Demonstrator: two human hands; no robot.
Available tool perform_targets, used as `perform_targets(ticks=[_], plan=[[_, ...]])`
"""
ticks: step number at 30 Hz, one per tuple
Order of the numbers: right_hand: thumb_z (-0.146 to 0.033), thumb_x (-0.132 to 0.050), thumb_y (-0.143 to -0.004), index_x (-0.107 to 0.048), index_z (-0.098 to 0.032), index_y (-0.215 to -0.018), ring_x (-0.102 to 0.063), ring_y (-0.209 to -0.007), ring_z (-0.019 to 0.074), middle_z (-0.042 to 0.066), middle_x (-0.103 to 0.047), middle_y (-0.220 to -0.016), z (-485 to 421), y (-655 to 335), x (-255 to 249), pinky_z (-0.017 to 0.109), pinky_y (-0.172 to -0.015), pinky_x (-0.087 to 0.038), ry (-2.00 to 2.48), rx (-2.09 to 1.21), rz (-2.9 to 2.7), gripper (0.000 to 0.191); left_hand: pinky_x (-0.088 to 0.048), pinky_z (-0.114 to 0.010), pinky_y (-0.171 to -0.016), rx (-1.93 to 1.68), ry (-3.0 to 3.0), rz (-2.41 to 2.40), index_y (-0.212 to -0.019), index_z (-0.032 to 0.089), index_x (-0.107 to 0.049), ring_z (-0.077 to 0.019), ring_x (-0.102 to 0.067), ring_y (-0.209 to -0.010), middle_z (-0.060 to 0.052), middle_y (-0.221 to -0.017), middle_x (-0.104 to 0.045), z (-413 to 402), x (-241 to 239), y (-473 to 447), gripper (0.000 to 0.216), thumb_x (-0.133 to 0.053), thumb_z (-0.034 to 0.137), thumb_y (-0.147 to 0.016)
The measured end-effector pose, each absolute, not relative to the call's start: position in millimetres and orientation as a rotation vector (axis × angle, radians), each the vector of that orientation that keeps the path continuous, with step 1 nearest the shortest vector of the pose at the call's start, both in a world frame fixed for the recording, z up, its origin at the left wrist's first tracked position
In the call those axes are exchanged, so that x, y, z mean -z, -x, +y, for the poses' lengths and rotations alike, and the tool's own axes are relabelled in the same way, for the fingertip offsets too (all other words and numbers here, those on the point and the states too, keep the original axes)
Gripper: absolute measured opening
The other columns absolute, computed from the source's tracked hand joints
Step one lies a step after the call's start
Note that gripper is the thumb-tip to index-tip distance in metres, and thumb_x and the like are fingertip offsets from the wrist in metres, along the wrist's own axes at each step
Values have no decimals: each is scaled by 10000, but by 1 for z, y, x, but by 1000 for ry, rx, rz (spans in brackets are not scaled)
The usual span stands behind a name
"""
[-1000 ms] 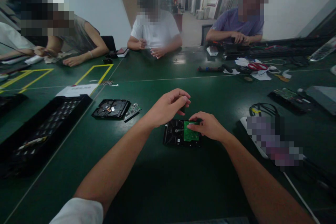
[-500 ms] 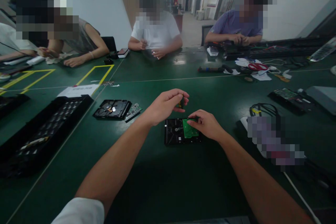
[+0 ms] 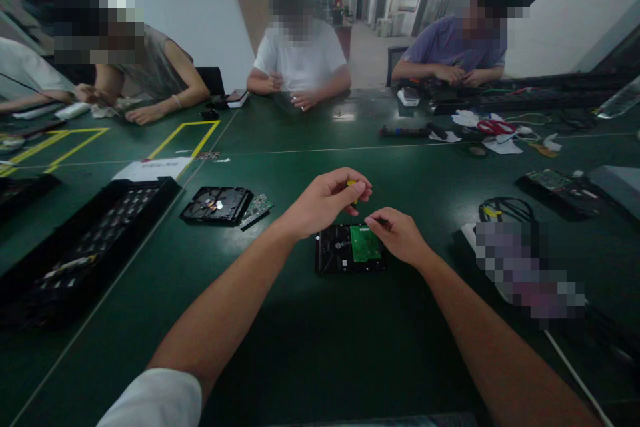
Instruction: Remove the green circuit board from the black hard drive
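Note:
A hard drive [image 3: 330,255] lies flat on the green table, its green circuit board [image 3: 366,247] facing up on the right half. Above its far edge, my left hand [image 3: 333,200] is closed around a small yellow-and-dark object [image 3: 353,188], mostly hidden by the fingers. My right hand [image 3: 397,232] is at the drive's far right corner, thumb and fingertips drawn together. Whether anything tiny is between them, I cannot make out. Further left sits another hard drive [image 3: 217,205], with a loose circuit board [image 3: 257,210] beside it.
A long black tray [image 3: 95,240] lies at the left, a white paper [image 3: 153,169] behind it. On the right are a cable bundle [image 3: 507,208], a blurred-out item [image 3: 525,267] and another drive-like unit [image 3: 560,193]. Several people sit across the table [image 3: 300,140].
My left hand has shifted slightly right, and more yellow shows between its fingers. My right fingertips have drawn back from the circuit board to the drive's far right corner.

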State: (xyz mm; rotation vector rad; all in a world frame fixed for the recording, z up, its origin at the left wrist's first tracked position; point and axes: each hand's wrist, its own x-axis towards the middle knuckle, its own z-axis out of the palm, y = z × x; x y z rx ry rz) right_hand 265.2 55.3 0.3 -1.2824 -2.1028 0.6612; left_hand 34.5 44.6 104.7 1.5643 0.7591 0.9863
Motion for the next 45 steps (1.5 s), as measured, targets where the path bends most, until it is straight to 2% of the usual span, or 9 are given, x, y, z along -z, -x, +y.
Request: perform_targets(ticks=[6,12,16,22,26,30,39,45], plan=[[-432,-588,-996,-732,-224,-923,-613,-704,170,36,-701,-868,57,-267,5,300,-631,-448,1348,-683,-1966,263,-617,-354,-847,-967,-1333,717,-1085,147,-693,-231,-670,-1088,-117,-1120,-705,46,-107,-30,252,-577,354,-1001],[-458,-599,-985,-737,-223,-948,-615,-652,165,37,-713,-866,57,-267,5,300,-598,-452,1376,-732,-1902,275,-589,-267,-703,-997,-1557,901,-1034,134,-675,-167,-664,-896,-87,-1005,-707,42,-112,-32,256,-685,375,-946],[-443,-595,-985,-734,-217,-956,-621,-651,163,42,-711,-872,56,-266,4,298,-601,-463,1363,-754,-1912,267,-582,-266,-666,-1027,-1590,943,-968,129,-651,-152,-657,-811,-84,-958,-711,39,-111,-36,302,-771,393,-884],[-446,-597,-979,-728,-223,-943,-632,-636,166,31,-697,-821,56,-266,4,302,-603,-479,1365,-764,-1897,261,-582,-260,-712,-1052,-1480,780,-1045,150,-626,-200,-696,-1003,-104,-1052,-730,42,-106,-38,207,-665,337,-968],[-455,-592,-983,-729,-225,-940,-630,-629,163,33,-698,-835,57,-267,6,303,-603,-481,1360,-771,-1918,271,-592,-277,-744,-1065,-1409,760,-1048,147,-687,-209,-683,-1034,-111,-1084,-717,47,-103,-36,243,-593,367,-1005],[-449,-590,-988,-731,-227,-949,-631,-641,162,31,-702,-842,57,-267,6,298,-608,-478,1368,-765,-1919,266,-614,-320,-788,-1077,-1307,739,-1099,155,-698,-229,-679,-1075,-118,-1128,-711,48,-102,-35,249,-598,357,-993],[-433,-587,-989,-727,-223,-923,-628,-655,160,33,-699,-856,57,-267,3,295,-609,-465,1368,-719,-1960,261,-580,-232,-651,-1075,-1586,909,-1056,156,-683,-134,-621,-787,-35,-882,-660,43,-107,-36,283,-747,385,-903],[-436,-585,-988,-725,-226,-920,-629,-667,164,35,-700,-868,57,-267,3,299,-621,-473,1357,-718,-1966,262,-587,-241,-687,-1035,-1646,868,-1029,166,-710,-150,-635,-869,-57,-989,-679,42,-107,-36,268,-700,418,-940]])
